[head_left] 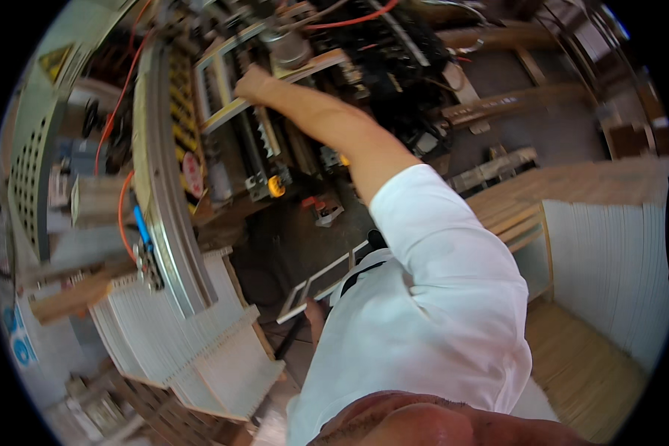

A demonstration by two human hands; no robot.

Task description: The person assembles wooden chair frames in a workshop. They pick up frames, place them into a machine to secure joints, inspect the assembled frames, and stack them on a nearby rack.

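My right hand [253, 83] reaches far forward to a machine and is closed at the near bar of a pale rectangular frame [224, 115] lying there. Its fingertips are partly hidden. A metal cylinder [290, 49] of the machine stands just right of that hand. Low by my left side, my left hand [317, 312] is closed around the edge of a second white frame [293, 302], which has a crossbar. My shirt hides the far end of this second frame and part of the left hand.
A long metal rail [175, 253] runs along the left, beside a yellow-and-black striped panel [184, 97]. Stacks of white slats stand at lower left [175, 334] and at right [609, 253]. A yellow-capped part [276, 186] juts from the machine. Orange hoses [113, 111] hang at left.
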